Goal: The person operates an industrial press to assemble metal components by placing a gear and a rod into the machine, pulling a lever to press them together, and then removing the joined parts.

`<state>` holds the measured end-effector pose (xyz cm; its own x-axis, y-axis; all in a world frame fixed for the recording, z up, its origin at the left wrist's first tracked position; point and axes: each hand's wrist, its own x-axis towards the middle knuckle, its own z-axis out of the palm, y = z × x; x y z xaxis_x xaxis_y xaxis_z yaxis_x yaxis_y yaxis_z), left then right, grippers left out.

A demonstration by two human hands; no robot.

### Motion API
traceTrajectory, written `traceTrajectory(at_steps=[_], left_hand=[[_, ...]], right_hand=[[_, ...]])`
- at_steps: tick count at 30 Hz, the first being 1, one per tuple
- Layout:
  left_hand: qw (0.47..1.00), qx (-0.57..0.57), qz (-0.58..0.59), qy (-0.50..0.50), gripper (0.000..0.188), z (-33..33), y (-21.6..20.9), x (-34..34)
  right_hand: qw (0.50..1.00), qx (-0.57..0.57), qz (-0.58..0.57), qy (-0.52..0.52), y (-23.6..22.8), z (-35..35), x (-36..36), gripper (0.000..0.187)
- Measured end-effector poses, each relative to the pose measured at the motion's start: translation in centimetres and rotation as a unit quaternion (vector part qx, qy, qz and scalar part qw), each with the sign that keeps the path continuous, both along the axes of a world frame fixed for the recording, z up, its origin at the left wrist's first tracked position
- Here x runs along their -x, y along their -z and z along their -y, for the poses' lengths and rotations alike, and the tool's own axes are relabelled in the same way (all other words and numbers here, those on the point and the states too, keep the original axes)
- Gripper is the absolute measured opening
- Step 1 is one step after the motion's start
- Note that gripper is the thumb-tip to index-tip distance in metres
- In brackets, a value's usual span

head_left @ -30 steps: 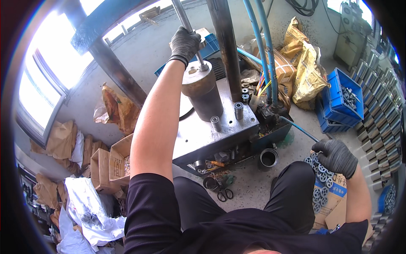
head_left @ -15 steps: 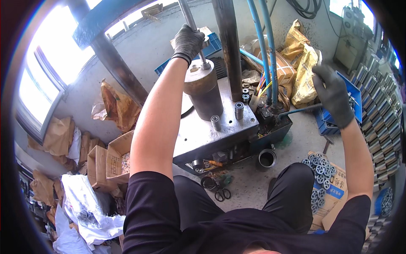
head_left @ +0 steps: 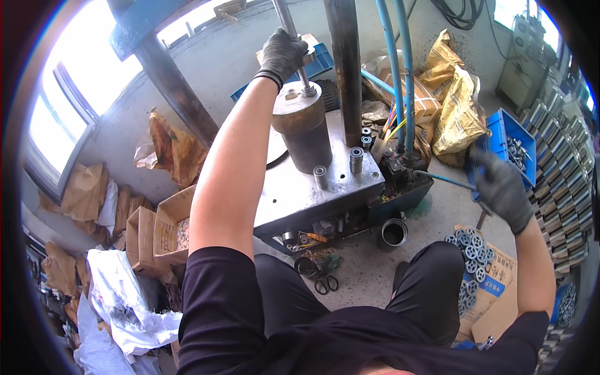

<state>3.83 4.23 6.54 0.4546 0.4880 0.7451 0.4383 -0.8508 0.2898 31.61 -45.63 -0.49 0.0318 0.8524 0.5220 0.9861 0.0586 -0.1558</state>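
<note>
Rod [head_left: 286, 17]: rises from the top of the drum [head_left: 304, 140], leaning as I see it; its foot meets that top, though whether it runs down inside I can't tell.
Drum: stands upright on the metal worktop [head_left: 294, 195]; with the rod set against it, I'd judge the lining-up done.
Left hand [head_left: 283, 53]: gloved, wrapped round the rod above the drum, a steel piece [head_left: 309, 56] just beside it.
Right hand [head_left: 503, 192]: gloved and blurred, at the outer end of the blue lever [head_left: 445, 180]; I can't tell whether its fingers close on it.
Lever: sticks out beside the worktop; with a hand at each end of the job, this looks like mid-course, how much remains unclear.
Bearings [head_left: 320, 177]: two small stacks standing near the worktop's front edge, apart from the drum; finished or waiting, I can't say.
Wheels [head_left: 470, 250]: grey, heaped on cardboard [head_left: 497, 281] on the floor, nothing marking them as done or left.
Crate [head_left: 531, 176]: blue, holding loose metal parts [head_left: 517, 153], beyond the right hand.
</note>
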Motion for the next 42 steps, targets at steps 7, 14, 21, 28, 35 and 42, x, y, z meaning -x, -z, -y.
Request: traceTrajectory(at_steps=[7,14,21,28,35,42], left_hand=[[0.983,0.163,0.063,-0.051,0.041,4.8,-1.7,-0.2],[0.98,0.154,0.039,-0.122,0.037,5.5,-2.1,-1.0],[0.985,0.136,0.042,-0.098,0.039,6.2,-2.1,-0.5],[0.984,0.142,0.049,-0.097,0.038,5.7,-1.9,-0.4],[0.982,0.155,0.076,-0.076,0.038,3.0,-1.1,-0.3],[0.98,0.169,0.089,-0.048,0.037,4.2,-1.1,-0.7]], right_hand=[[0.964,0.242,-0.109,-0.017,2.1,4.2,1.9,0.03],[0.972,0.191,-0.14,-0.004,2.7,4.7,2.5,0.031],[0.94,0.34,-0.009,-0.035,3.6,5.7,1.5,0.027],[0.941,0.336,-0.037,-0.027,4.0,5.9,1.8,0.028],[0.947,0.312,-0.069,-0.015,4.1,5.8,1.9,0.028],[0.929,0.366,-0.047,-0.034,3.7,6.1,1.5,0.027]])
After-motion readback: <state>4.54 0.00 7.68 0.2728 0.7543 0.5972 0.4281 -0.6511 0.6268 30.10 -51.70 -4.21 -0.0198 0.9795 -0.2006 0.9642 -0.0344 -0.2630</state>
